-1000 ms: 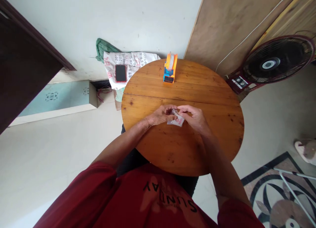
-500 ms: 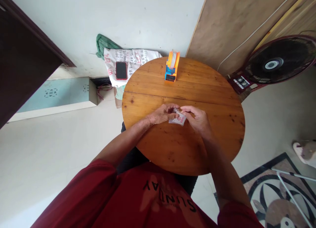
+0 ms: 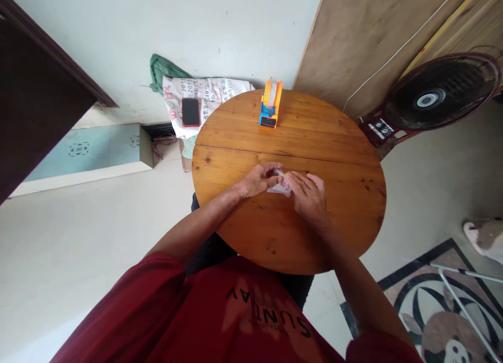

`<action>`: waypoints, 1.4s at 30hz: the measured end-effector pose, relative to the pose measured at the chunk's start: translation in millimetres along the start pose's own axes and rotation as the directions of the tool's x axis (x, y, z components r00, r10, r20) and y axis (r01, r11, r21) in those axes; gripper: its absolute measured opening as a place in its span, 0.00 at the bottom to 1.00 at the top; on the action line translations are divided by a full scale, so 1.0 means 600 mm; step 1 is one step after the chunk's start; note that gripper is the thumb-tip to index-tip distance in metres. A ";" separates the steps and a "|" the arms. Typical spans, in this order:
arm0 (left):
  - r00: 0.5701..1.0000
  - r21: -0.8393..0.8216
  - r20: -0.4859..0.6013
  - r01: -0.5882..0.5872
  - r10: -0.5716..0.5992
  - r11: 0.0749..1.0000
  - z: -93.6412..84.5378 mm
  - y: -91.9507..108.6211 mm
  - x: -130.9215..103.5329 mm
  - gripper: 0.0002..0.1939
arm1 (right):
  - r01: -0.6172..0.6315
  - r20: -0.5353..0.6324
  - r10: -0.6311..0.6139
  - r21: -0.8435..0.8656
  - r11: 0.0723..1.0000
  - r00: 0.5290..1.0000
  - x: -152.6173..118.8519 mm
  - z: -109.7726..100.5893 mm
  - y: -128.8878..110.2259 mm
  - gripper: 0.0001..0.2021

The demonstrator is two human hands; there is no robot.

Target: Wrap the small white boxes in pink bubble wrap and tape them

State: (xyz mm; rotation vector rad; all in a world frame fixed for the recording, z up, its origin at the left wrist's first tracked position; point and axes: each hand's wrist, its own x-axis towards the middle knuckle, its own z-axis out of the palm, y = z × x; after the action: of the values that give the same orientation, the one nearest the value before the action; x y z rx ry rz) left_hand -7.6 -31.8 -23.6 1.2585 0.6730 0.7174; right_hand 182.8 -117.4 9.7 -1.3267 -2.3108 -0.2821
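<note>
Above the middle of the round wooden table, a small clear plastic bag with pinkish-red print is between my hands. My left hand pinches its left side between thumb and fingers. My right hand is turned palm down, its fingers bent over the bag's right side and covering part of it. What the right fingertips grip is partly hidden. Farther back on the table stands an orange and blue tape dispenser with a roll of clear tape, apart from both hands.
A phone lies on a printed white sack left of the table, with a green bag behind. A floor fan stands at the right. White metal bars cross the floor mat at lower right.
My right hand has rolled over toward the palm-down side and moved slightly left, covering more of the bag. My left hand keeps its pinch. The whole view has shifted a little.
</note>
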 end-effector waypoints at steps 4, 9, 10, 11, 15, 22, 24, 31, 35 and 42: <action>0.999 0.185 -0.042 -0.016 0.024 0.983 -0.009 0.006 -0.003 0.30 | -0.003 -0.043 0.004 0.011 1.000 0.999 -0.010 0.006 -0.001 0.24; 1.000 0.094 -0.019 0.002 -0.001 0.996 -0.014 0.004 0.000 0.33 | -0.244 -0.148 0.287 0.255 0.936 0.946 -0.002 0.003 0.011 0.23; 1.000 0.087 -0.021 0.004 -0.002 0.996 -0.014 0.004 0.001 0.34 | -0.299 -0.140 0.357 0.323 0.898 0.923 0.001 0.001 0.015 0.22; 1.000 0.085 -0.026 0.004 -0.002 0.996 -0.013 0.003 0.002 0.34 | -0.347 -0.119 0.421 0.394 0.851 0.899 0.005 0.000 0.019 0.22; 0.999 0.078 -0.039 0.004 -0.001 0.997 -0.013 0.001 0.003 0.31 | -0.477 0.087 0.552 0.623 0.619 0.829 0.015 0.005 0.032 0.25; 0.999 0.085 -0.019 -0.036 0.038 0.996 -0.013 0.011 -0.001 0.26 | -0.506 0.286 0.430 0.635 0.584 0.856 0.010 0.037 0.028 0.40; 0.998 0.068 0.000 -0.061 0.061 0.996 -0.013 0.013 -0.001 0.25 | -0.484 0.259 0.419 0.607 0.630 0.870 0.009 0.043 0.025 0.39; 0.994 0.157 0.002 -0.104 0.105 0.982 -0.013 0.016 0.000 0.18 | -0.432 0.160 0.415 0.533 0.728 0.896 0.010 0.054 0.021 0.27; 0.995 0.132 0.001 -0.096 0.097 0.987 -0.012 0.013 0.002 0.19 | -0.437 0.174 0.410 0.518 0.735 0.895 0.011 0.050 0.023 0.28; 0.991 0.212 -0.083 -0.089 0.108 0.973 -0.017 0.008 0.008 0.24 | -0.467 0.301 0.363 0.667 0.581 0.882 0.001 0.045 0.056 0.47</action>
State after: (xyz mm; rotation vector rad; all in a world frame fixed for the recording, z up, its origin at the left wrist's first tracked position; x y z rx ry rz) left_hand -13.5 -21.3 -21.3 1.4653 0.7828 0.8081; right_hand 203.6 -89.1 -15.5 -1.3920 -1.7696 0.8364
